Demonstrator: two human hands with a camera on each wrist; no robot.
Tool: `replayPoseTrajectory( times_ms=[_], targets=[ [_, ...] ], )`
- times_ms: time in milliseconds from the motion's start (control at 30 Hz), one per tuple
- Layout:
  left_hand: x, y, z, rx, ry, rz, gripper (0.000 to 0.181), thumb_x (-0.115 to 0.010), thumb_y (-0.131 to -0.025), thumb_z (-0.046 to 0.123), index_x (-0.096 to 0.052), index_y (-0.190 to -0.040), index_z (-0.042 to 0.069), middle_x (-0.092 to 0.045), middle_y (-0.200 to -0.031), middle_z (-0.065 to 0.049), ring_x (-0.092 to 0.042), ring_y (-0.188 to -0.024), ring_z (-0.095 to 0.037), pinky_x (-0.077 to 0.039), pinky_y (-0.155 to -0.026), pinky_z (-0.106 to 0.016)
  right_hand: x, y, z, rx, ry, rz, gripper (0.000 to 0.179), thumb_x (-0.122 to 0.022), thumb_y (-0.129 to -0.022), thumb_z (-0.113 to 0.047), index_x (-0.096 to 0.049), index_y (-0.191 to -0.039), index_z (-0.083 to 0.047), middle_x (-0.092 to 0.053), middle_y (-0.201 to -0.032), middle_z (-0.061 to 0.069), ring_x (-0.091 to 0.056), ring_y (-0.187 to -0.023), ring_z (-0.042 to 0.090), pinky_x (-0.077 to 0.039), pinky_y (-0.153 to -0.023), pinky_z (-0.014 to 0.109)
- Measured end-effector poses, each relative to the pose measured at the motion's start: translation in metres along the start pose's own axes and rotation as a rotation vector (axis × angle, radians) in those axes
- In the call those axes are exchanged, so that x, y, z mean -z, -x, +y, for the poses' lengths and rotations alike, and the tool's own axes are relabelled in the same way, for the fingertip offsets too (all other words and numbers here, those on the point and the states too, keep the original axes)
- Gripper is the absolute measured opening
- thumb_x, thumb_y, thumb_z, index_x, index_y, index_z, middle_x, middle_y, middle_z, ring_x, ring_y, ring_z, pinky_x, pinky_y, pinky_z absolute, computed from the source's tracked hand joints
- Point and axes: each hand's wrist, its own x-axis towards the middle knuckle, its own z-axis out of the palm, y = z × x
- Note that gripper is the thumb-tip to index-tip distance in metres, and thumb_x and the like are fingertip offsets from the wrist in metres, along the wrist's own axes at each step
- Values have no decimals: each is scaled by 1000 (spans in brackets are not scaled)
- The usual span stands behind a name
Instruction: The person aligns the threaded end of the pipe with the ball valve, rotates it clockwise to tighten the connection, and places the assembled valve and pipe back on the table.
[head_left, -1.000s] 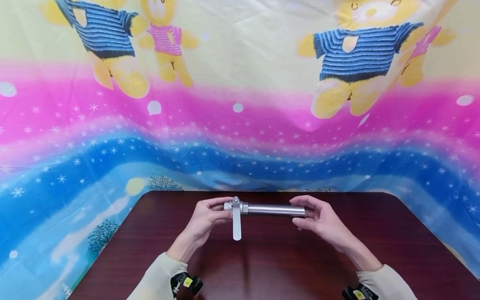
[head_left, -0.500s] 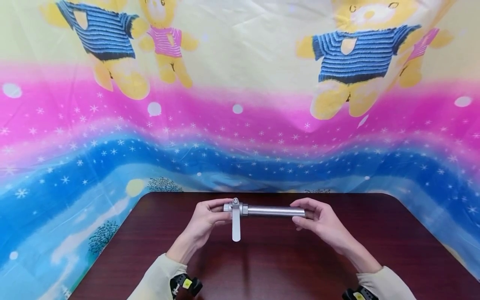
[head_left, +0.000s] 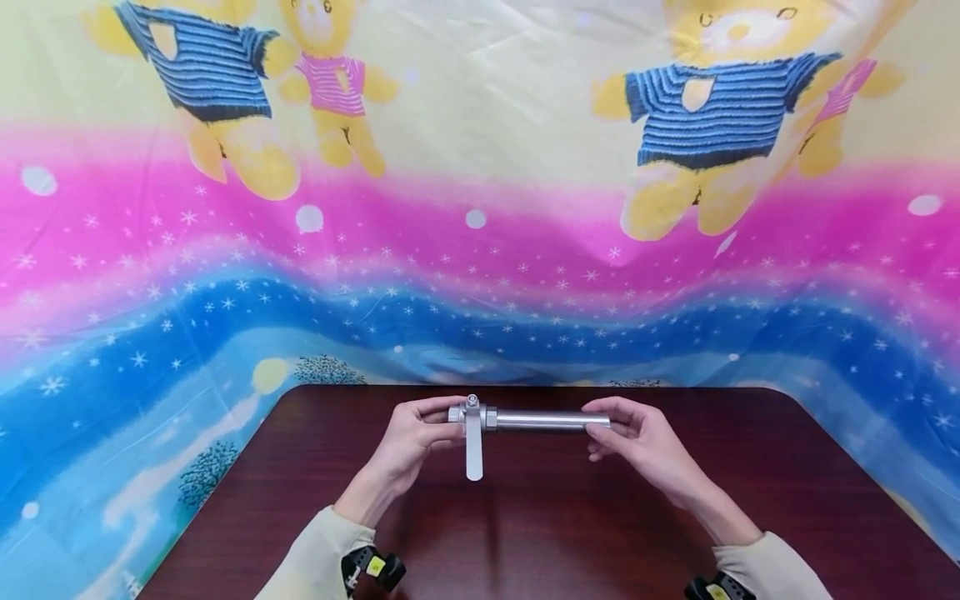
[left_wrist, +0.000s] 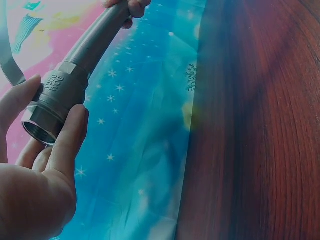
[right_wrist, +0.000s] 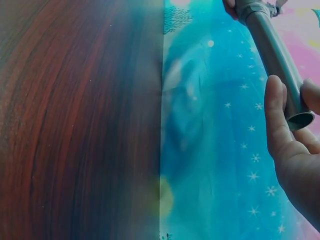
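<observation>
A metal ball valve (left_wrist: 56,92) with a flat lever handle (head_left: 474,454) is joined to a straight steel pipe (head_left: 540,421). Both are held level above the table in the head view, the lever pointing toward me. My left hand (head_left: 408,440) grips the valve body between thumb and fingers at its open hex end. At the pipe's other end, my right hand (head_left: 647,437) pinches the tube with thumb and fingers. The right wrist view shows the pipe's hollow mouth (right_wrist: 300,120) between those fingers. Raised lettering shows on the valve body in the left wrist view.
Below the hands is a dark red-brown wooden table (head_left: 540,533) with rounded far corners. A printed cloth (head_left: 480,275) with bears and snowflakes hangs behind and beside it. Black wrist devices (head_left: 372,568) sit at both sleeve cuffs.
My right thumb has risen onto the pipe's end and the right fingers have closed in on it. The left hand, valve and pipe have stayed almost in place.
</observation>
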Motion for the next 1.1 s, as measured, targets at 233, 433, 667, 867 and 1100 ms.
replayPoseTrajectory(
  times_ms=[233, 433, 667, 867, 1100],
  targets=[
    [1, 0, -2, 4, -3, 16, 54, -70, -82, -16, -62, -135, -16, -76, -110, -21, -76, -93, -22, -63, -86, -41, 0, 0, 2, 29, -13, -13, 41, -75, -95, 1, -58, -132, 9, -62, -121, 28, -74, -84, 28, -64, -75, 44],
    [2, 0, -3, 5, -1, 14, 54, -71, -82, -17, -62, -135, -15, -75, -111, -22, -76, -93, -22, -63, -86, -41, -1, -1, 4, -12, 14, -16, 38, -74, -99, -6, -62, -132, 9, -70, -113, 22, -75, -87, 29, -64, -81, 42],
    [2, 0, -4, 5, -9, 2, 54, -72, -82, -15, -63, -135, -15, -76, -110, -20, -76, -93, -22, -63, -86, -41, 1, 0, 5, 19, -9, -37, 40, -75, -95, 2, -59, -131, 11, -65, -117, 25, -75, -90, 29, -64, -81, 45],
    [1, -1, -4, 3, -15, -10, 53, -73, -83, -14, -64, -135, -13, -76, -111, -21, -76, -94, -22, -62, -87, -42, 2, -1, 5, 5, 14, -31, 38, -74, -98, -3, -61, -132, 9, -69, -115, 21, -75, -89, 30, -63, -83, 42],
    [1, -2, -5, 10, -6, 6, 54, -72, -82, -16, -62, -135, -15, -76, -111, -21, -76, -94, -22, -63, -86, -41, 2, -2, 5, 6, 3, -32, 38, -75, -96, -1, -61, -129, 10, -66, -115, 27, -75, -88, 29, -64, -82, 43]
  ],
)
